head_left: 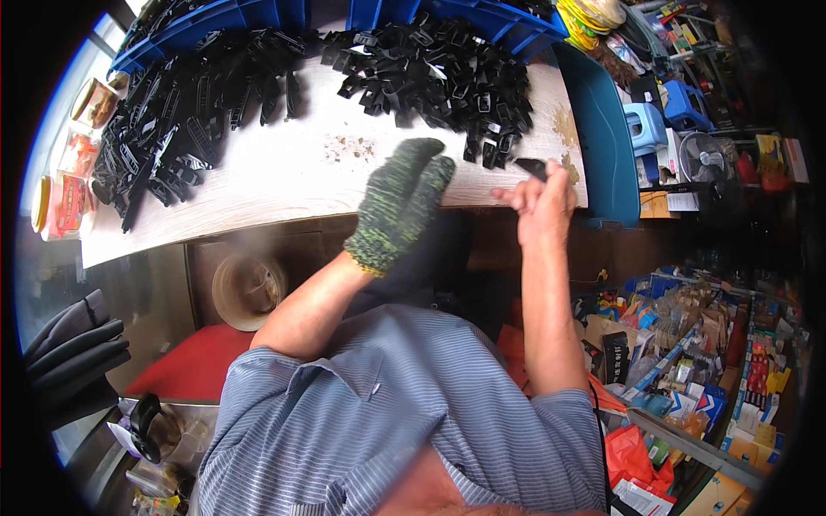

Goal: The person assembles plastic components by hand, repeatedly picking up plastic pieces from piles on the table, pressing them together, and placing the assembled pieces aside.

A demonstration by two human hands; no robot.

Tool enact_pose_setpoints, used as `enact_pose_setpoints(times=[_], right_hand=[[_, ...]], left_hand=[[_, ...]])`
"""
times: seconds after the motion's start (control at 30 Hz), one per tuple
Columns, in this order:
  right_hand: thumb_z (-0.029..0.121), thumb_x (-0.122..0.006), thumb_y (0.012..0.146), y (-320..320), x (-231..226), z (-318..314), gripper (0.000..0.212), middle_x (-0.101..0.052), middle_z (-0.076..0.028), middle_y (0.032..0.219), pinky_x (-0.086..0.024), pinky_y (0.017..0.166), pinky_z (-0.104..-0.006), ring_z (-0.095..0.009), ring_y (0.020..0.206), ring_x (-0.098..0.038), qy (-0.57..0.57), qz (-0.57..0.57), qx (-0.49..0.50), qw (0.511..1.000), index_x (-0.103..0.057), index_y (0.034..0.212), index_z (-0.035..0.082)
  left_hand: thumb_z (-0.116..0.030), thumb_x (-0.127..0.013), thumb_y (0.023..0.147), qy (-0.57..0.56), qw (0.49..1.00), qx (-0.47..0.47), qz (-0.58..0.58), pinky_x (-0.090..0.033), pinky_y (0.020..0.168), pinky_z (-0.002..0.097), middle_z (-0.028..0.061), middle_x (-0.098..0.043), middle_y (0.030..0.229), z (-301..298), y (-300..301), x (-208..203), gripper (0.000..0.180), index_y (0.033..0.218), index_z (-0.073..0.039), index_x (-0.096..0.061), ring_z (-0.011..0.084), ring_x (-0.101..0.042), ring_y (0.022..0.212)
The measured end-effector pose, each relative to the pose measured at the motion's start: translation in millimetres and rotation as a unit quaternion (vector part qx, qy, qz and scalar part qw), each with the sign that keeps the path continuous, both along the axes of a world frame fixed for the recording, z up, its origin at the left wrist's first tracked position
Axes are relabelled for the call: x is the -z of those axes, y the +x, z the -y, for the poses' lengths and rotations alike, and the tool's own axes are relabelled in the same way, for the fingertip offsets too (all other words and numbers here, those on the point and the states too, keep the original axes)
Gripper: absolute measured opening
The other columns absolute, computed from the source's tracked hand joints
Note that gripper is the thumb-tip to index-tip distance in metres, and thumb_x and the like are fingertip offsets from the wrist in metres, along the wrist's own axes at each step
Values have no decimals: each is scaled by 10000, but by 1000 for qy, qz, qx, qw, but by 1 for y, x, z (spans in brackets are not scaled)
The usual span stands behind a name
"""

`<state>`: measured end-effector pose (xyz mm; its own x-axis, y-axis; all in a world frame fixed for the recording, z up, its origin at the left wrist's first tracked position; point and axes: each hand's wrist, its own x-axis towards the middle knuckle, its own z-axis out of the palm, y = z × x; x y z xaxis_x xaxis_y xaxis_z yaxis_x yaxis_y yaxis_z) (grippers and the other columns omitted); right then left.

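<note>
Room: cluttered workshop, with shelves of packaged goods low on the right and a small blue plastic stool [644, 125] beyond the bench end.
Bench: pale wood-grain tabletop [284, 172], with a bare strip running along its near edge.
Left pile: long black plastic strips [172, 129] heaped across the bench's left half, some spilling toward the blue bin [215, 17] at the back.
Right pile: short black plastic clips [430, 73] stacked in a loose mound, reaching down to the bench's near edge on the right.
Left hand [403, 202]: wears a green-and-black knitted glove, fingers pressed together and pointing up over the bare tabletop, holding nothing that I can see.
Right hand [542, 202]: bare, fingers curled shut, pinching a small black plastic piece [532, 167] at its tip.
Piece position: at the bench's near right edge, just below the clip mound.
Under the bench: round tan bucket [248, 291] beside a red mat [185, 365].
Person: wears a blue striped shirt [387, 413], both forearms rising from it.
</note>
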<state>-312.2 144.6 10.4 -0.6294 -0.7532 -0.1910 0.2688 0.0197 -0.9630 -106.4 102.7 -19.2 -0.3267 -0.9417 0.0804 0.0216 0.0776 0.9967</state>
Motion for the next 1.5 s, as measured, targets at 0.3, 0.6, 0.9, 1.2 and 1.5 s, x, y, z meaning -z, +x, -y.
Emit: enact_pose_setpoints(times=[0.3,0.6,0.9,1.2,1.5], right_hand=[[290,-707,913,-81,-16,1,346,-363,1,496,-607,505,-468,-165,423,-472,76,-64,216,971,-621,1076,-3],[232,-777,879,-30,-8,11,328,-510,12,566,-533,377,-318,-80,405,-478,239,-140,-120,953,-682,1081,-9],[267,-693,883,-23,-5,20,307,-526,-7,622,-520,355,-367,-97,404,-458,278,-245,-89,925,-714,1059,17],[220,-665,921,-13,12,0,171,-554,1,625,-543,422,-354,-111,452,-518,154,-82,-116,978,-675,965,55],[172,-659,928,0,20,-1,141,-470,75,607,-355,373,-235,-33,439,-361,65,-63,-101,991,-643,808,101]], left_hand=[[-162,-678,976,-51,994,-65,72,-570,678,296,125,-734,1030,-3,10,-9,287,1216,-8,-641,106,-689,858],[-171,-688,967,-110,986,-77,96,-565,789,326,148,-749,1056,-9,-5,-4,277,1201,-28,-652,200,-734,887],[-206,-671,955,-174,980,-30,94,-547,826,403,187,-716,1047,-21,-36,-5,297,1179,-12,-655,332,-707,946],[-349,-668,924,-201,959,17,199,-527,721,475,200,-712,864,-8,-61,-7,387,1151,-37,-645,388,-691,800],[-341,-617,944,-207,943,18,258,-520,676,501,201,-686,812,-4,-69,-7,295,996,-50,-635,412,-677,771]])
